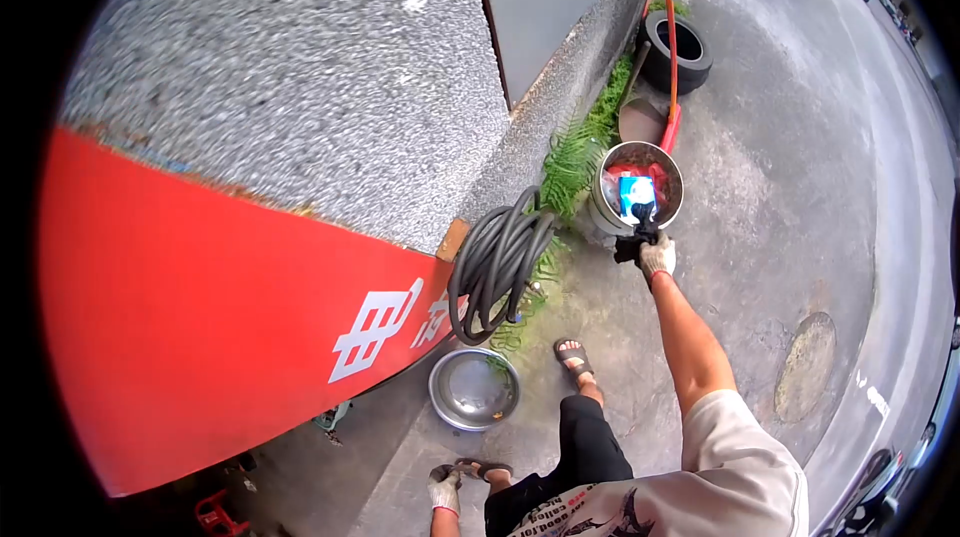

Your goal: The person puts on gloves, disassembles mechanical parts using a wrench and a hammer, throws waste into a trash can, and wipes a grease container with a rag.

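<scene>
Pavement (740, 307) bears tire (665, 71), bucket (598, 212), basin (468, 389); right hand (659, 256) clutches black item (630, 249), left hand (444, 489) unclear.

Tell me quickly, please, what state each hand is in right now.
Left hand: gloved; cannot tell whether open or closed.
Right hand: gloved, closed on a black item.

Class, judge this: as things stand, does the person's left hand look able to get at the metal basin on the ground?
Probably yes: the metal basin sits just ahead of the gloved left hand, and nothing visible blocks the way, though bending may be needed.
</scene>
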### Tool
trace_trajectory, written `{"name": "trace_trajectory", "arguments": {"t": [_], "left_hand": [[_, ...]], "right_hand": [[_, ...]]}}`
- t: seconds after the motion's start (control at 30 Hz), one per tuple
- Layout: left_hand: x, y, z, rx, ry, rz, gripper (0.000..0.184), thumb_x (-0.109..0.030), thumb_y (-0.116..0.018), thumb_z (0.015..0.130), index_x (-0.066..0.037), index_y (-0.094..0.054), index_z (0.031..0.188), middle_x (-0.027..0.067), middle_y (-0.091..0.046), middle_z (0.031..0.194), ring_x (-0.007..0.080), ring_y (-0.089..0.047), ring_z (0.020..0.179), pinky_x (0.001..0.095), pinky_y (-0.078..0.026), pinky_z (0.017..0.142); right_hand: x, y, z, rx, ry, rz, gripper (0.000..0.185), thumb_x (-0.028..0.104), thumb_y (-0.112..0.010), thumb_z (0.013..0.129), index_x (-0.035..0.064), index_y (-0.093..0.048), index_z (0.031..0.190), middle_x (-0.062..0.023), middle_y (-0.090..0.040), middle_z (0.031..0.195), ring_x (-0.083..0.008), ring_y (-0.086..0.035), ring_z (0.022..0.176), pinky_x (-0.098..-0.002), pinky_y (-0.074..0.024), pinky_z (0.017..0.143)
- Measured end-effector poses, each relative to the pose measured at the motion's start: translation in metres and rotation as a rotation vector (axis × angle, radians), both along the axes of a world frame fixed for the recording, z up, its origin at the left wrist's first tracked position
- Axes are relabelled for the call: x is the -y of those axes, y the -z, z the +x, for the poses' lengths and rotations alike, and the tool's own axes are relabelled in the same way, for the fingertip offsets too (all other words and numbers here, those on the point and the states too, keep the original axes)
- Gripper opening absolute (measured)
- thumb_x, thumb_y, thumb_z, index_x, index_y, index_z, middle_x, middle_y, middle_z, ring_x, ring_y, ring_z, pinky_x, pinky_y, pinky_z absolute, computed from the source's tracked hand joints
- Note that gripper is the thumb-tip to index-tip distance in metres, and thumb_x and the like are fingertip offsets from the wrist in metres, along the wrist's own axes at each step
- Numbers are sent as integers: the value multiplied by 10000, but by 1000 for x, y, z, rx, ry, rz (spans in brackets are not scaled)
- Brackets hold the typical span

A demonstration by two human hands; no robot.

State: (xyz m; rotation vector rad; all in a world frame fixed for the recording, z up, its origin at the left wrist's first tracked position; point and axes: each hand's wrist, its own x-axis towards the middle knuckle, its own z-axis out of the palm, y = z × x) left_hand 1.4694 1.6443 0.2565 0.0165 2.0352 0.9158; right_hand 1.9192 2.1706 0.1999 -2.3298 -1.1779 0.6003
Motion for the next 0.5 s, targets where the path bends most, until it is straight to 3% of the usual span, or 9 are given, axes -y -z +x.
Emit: {"name": "trace_trajectory", "arguments": {"t": [0.17,0.23,0.33,0.4,0.43,0.5], "left_hand": [[-56,-33,50,-19,90,-77,138,-15,-676,800,-67,-605,906,2,-605,771,110,-542,633,237,-441,543],[-57,-37,58,-55,154,-96,125,-20,-677,804,-59,-604,898,6,-606,763,107,-535,634,241,-438,547],[-54,-44,63,-23,199,-161,121,-22,-674,807,-47,-602,901,15,-606,761,106,-535,636,251,-444,555],[-69,-55,70,-58,174,-182,118,-22,-674,807,-41,-604,901,26,-606,753,110,-536,636,255,-448,560],[-73,-61,69,-77,157,-190,116,-22,-674,807,-39,-605,899,27,-607,750,112,-537,636,257,-448,561],[-81,-56,68,-76,147,-186,115,-22,-674,807,-38,-606,898,28,-608,747,114,-537,636,258,-449,561]], "right_hand": [[-94,16,47,144,-123,50,387,195,-598,709,114,-614,1087,-255,-577,1049,-398,-581,983,-422,-472,892],[-124,22,62,179,-166,-125,385,272,-653,726,164,-629,1094,-206,-560,1108,-368,-596,998,-410,-487,885],[-155,45,92,38,-296,-381,641,347,-677,733,237,-482,1333,-214,-454,1331,-356,-497,1208,-390,-423,1003],[-174,42,93,13,-475,-401,795,372,-688,728,242,-341,1431,-249,-385,1384,-346,-424,1283,-376,-357,1065],[-178,48,88,-39,-300,-324,744,358,-646,763,170,-342,1415,-261,-429,1342,-349,-418,1284,-365,-345,1069],[-178,52,85,17,-263,-310,667,336,-622,778,140,-389,1371,-262,-458,1312,-364,-448,1249,-374,-373,1043]]}}
